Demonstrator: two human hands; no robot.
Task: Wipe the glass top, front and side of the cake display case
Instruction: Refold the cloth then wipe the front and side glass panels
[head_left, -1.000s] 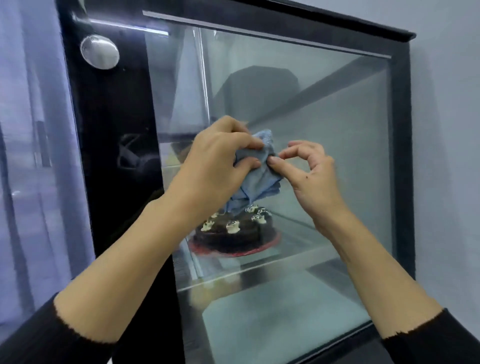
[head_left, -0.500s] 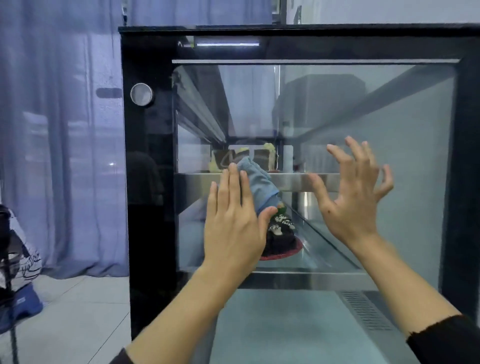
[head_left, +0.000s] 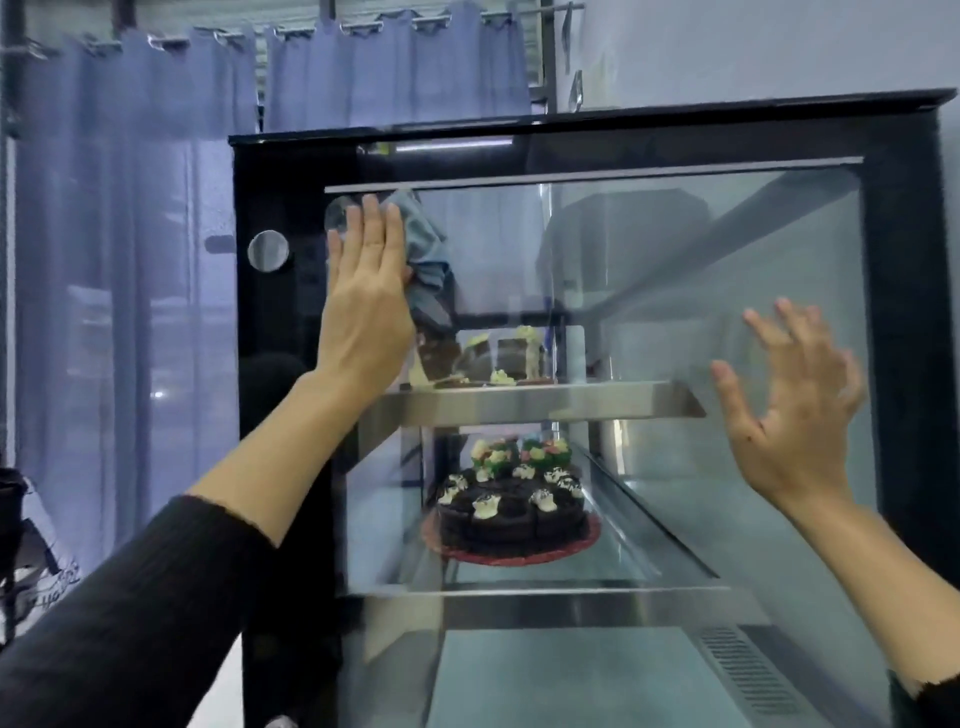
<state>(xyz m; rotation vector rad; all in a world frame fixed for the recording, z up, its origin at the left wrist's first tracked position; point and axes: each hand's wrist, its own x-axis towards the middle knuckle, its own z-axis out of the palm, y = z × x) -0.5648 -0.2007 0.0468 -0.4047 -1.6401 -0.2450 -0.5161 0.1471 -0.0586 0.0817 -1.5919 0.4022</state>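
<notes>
**Left hand pressing cloth at upper left corner of glass**

Left hand (head_left: 366, 301) is laid flat on a blue cloth (head_left: 427, 260), which is pinned against the display case (head_left: 898, 291) glass at its upper left corner. Right hand (head_left: 789, 410) is held released, fingers spread, near the right edge. 2 cakes are seen inside; a chocolate cake (head_left: 511, 512) sits on the lower shelf.

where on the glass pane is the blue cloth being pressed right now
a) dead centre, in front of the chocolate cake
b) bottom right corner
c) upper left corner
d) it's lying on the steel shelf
c: the left hand lies flat over the blue cloth at the upper left corner of the glass pane, well above the chocolate cake; the right hand is open and bare.
</notes>
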